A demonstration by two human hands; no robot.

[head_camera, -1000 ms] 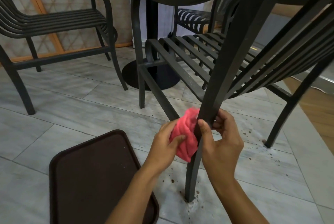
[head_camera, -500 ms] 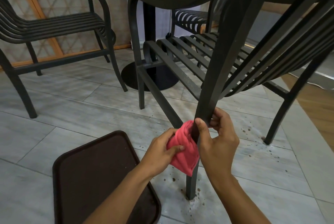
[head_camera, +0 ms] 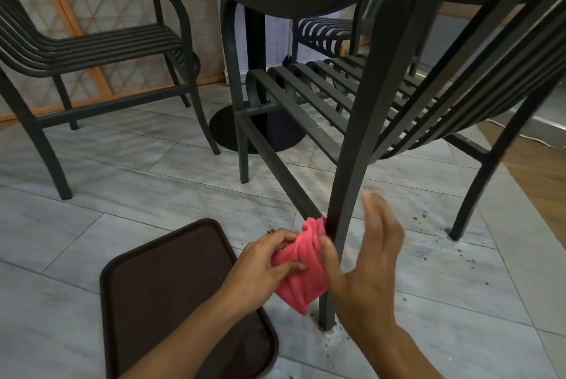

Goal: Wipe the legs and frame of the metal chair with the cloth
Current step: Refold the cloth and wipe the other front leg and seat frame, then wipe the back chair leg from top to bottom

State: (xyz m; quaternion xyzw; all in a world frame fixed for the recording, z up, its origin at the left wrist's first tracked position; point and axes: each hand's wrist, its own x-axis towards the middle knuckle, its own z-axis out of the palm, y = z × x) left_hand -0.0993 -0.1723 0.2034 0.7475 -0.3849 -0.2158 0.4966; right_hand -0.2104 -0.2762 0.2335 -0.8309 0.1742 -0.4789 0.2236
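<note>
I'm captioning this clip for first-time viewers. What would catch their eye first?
The pink cloth stands out, bunched low against the near leg of the dark metal chair and gripped by the left hand. The right hand hovers open beside that leg. A brown tray lies on the grey tiled floor, lower left.
</note>
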